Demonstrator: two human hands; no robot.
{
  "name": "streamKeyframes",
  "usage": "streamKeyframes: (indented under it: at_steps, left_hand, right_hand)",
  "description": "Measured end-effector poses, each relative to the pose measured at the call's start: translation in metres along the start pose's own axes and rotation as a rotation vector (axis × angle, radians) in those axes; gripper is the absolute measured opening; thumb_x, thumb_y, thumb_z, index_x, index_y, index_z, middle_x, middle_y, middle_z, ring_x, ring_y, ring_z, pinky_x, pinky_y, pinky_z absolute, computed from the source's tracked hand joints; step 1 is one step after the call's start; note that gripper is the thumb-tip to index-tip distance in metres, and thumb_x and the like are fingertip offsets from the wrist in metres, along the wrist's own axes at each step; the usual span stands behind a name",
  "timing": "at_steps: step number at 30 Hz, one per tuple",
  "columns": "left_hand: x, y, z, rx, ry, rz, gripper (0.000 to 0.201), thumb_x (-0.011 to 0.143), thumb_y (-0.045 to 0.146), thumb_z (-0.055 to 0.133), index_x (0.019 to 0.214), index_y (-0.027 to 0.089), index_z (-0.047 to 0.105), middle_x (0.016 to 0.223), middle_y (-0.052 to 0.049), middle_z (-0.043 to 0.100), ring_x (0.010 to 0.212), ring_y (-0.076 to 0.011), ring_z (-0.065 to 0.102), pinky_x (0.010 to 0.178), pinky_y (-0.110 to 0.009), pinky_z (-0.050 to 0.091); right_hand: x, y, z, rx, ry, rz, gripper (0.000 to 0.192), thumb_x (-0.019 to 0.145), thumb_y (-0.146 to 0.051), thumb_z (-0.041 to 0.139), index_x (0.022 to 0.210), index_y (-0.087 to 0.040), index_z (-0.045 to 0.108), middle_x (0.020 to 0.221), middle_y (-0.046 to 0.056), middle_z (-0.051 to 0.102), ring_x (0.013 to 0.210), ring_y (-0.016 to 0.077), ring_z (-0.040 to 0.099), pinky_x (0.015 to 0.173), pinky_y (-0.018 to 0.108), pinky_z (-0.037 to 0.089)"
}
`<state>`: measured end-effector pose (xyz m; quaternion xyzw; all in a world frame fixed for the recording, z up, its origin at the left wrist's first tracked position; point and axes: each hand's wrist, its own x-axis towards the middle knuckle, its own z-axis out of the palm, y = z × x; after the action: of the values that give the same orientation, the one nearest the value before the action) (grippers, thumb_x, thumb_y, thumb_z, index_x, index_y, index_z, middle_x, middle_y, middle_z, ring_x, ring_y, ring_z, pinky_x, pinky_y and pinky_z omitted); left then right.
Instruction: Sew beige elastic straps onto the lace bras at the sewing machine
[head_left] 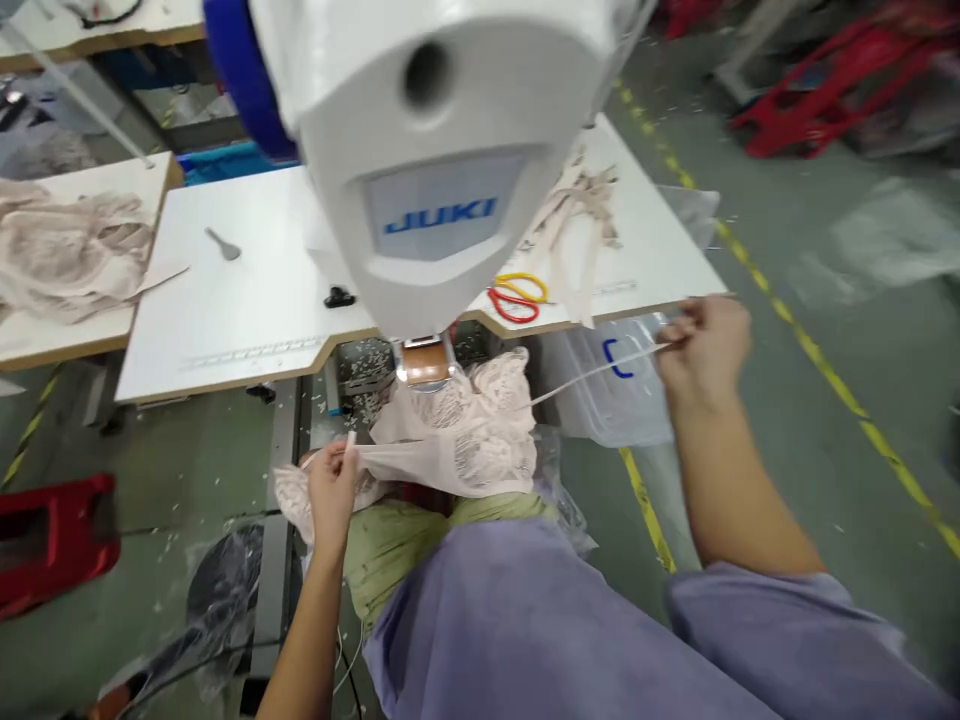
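The lace garment (465, 440), soft and light, hangs under the sewing machine (435, 160), off the surface (247, 300); left hand (334, 490) pinches its edge, right hand (701, 345) pinches the strap (592, 372) taut, the likeliest places to hold

My left hand (334, 485) was raised in front of me, forearm running up from below, fingers pinched shut. My right hand (701, 345) reached out farther to the side, arm nearly straight, fingers apparently curled closed, though blur made that hard to judge.
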<state>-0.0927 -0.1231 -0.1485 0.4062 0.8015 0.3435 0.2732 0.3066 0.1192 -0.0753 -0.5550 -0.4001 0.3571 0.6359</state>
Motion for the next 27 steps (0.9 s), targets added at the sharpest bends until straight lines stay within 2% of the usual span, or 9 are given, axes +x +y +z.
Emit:
streamKeyframes:
  at_steps: [2, 4, 6, 8, 10, 14, 19, 24, 27]
  left_hand:
    - [0.006, 0.011, 0.016, -0.007, 0.149, 0.039, 0.045, 0.095, 0.038, 0.043, 0.129, 0.009, 0.046, 0.083, -0.007, 0.068, 0.073, -0.0198, 0.065, 0.065, -0.030, 0.049]
    - [0.006, 0.031, 0.025, -0.002, 0.182, 0.122, 0.042, 0.095, 0.036, 0.046, 0.128, 0.011, 0.048, 0.087, -0.008, 0.068, 0.077, -0.0207, 0.065, 0.070, -0.032, 0.050]
    - [0.002, 0.057, 0.026, 0.012, 0.108, 0.236, 0.030, 0.092, 0.034, 0.051, 0.114, 0.016, 0.061, 0.095, -0.010, 0.071, 0.084, -0.0215, 0.067, 0.077, -0.033, 0.050]
    - [-0.004, 0.084, 0.021, 0.024, -0.010, 0.347, 0.021, 0.091, 0.032, 0.054, 0.100, 0.021, 0.070, 0.100, -0.007, 0.074, 0.089, -0.0208, 0.069, 0.081, -0.031, 0.051]
    - [-0.011, 0.110, 0.013, 0.031, -0.133, 0.448, 0.022, 0.092, 0.031, 0.054, 0.102, 0.023, 0.072, 0.100, -0.005, 0.076, 0.089, -0.0193, 0.070, 0.080, -0.029, 0.052]
    - [-0.020, 0.139, 0.006, 0.105, -0.371, 0.604, 0.030, 0.092, 0.033, 0.061, 0.117, 0.018, 0.068, 0.102, -0.008, 0.074, 0.087, -0.0187, 0.069, 0.073, -0.027, 0.052]
    - [-0.024, 0.135, 0.013, 0.123, -0.351, 0.593, 0.018, 0.096, 0.024, 0.055, 0.090, 0.018, 0.070, 0.076, -0.002, 0.068, 0.068, -0.0124, 0.063, 0.063, -0.022, 0.047]
    - [-0.028, 0.129, 0.017, 0.164, -0.216, 0.686, 0.017, 0.095, 0.023, 0.056, 0.089, 0.018, 0.071, 0.071, -0.001, 0.066, 0.062, -0.0120, 0.061, 0.058, -0.022, 0.044]
    - [-0.027, 0.131, 0.013, 0.185, -0.256, 0.676, 0.018, 0.096, 0.023, 0.055, 0.091, 0.019, 0.072, 0.076, -0.002, 0.072, 0.066, -0.0139, 0.066, 0.059, -0.023, 0.047]
  right_hand:
    - [-0.032, 0.000, 0.012, -0.047, -0.135, 0.003, 0.022, 0.089, -0.023, 0.062, 0.071, -0.021, 0.048, 0.062, -0.007, 0.053, 0.039, 0.0025, 0.037, 0.039, 0.020, 0.027]
    - [-0.072, -0.001, 0.027, -0.140, -0.450, 0.010, 0.015, 0.083, -0.027, 0.070, 0.083, -0.020, 0.057, 0.074, -0.003, 0.061, 0.059, 0.0078, 0.054, 0.053, 0.021, 0.041]
    - [-0.110, -0.006, 0.040, -0.199, -0.707, 0.009, 0.018, 0.079, -0.029, 0.075, 0.081, -0.020, 0.059, 0.072, -0.003, 0.060, 0.064, 0.0104, 0.055, 0.060, 0.023, 0.044]
    - [-0.137, -0.014, 0.048, -0.301, -0.957, -0.013, 0.017, 0.085, -0.033, 0.068, 0.084, -0.021, 0.056, 0.063, -0.006, 0.052, 0.056, 0.0095, 0.046, 0.057, 0.023, 0.038]
    - [-0.153, -0.022, 0.052, -0.399, -1.112, -0.068, 0.016, 0.091, -0.035, 0.061, 0.089, -0.021, 0.051, 0.060, -0.008, 0.047, 0.052, 0.0092, 0.039, 0.055, 0.023, 0.032]
    - [-0.160, -0.028, 0.054, -0.501, -1.233, -0.235, 0.013, 0.094, -0.032, 0.056, 0.096, -0.021, 0.049, 0.065, -0.006, 0.052, 0.055, 0.0108, 0.044, 0.057, 0.024, 0.028]
    - [-0.158, -0.030, 0.057, -0.601, -1.292, -0.329, 0.015, 0.094, -0.029, 0.058, 0.105, -0.019, 0.058, 0.082, 0.001, 0.067, 0.069, 0.0160, 0.058, 0.065, 0.027, 0.034]
    - [-0.152, -0.031, 0.062, -0.424, -1.307, -0.259, 0.018, 0.095, -0.030, 0.058, 0.097, -0.019, 0.071, 0.089, 0.004, 0.068, 0.083, 0.0161, 0.061, 0.073, 0.027, 0.040]
    - [-0.150, -0.023, 0.061, -0.260, -1.250, -0.018, 0.023, 0.091, -0.037, 0.064, 0.094, -0.017, 0.073, 0.082, 0.002, 0.065, 0.078, 0.0141, 0.059, 0.071, 0.025, 0.042]
